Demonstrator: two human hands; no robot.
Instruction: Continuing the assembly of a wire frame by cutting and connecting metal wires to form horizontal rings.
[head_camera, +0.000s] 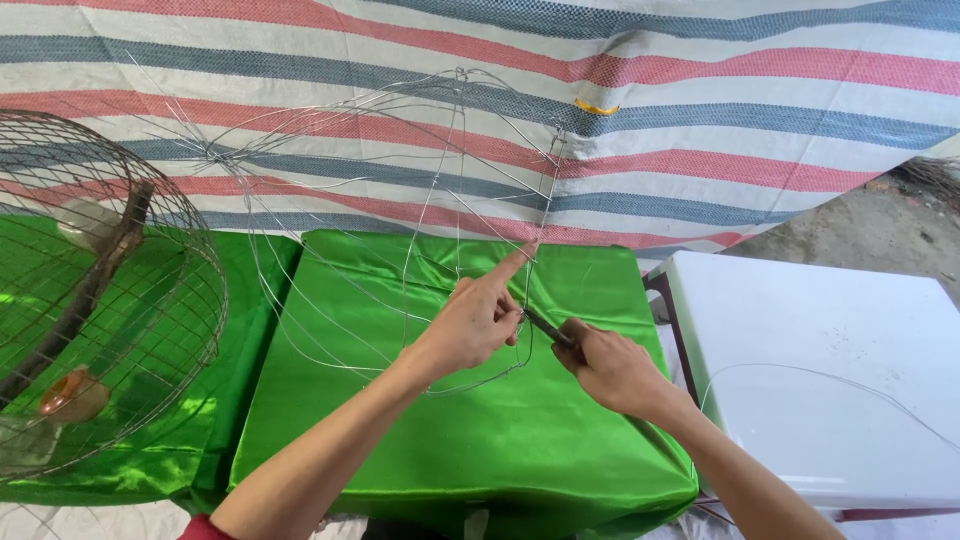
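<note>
A loose frame of thin silver wire (420, 200) stands on a table draped in shiny green cloth (480, 430). My left hand (470, 320) pinches the wire at the frame's lower right, index finger stretched up along a strand. My right hand (610, 370) grips a small dark tool (545, 325), likely pliers, whose tip meets the wire right beside my left fingers. Both forearms reach in from the bottom edge.
A finished round wire cage (100, 290) with a wooden perch and orange cup sits at the left on green cloth. A white plastic table (830, 350) with a loose wire strand stands at the right. A striped red, blue and white tarp (650, 110) hangs behind.
</note>
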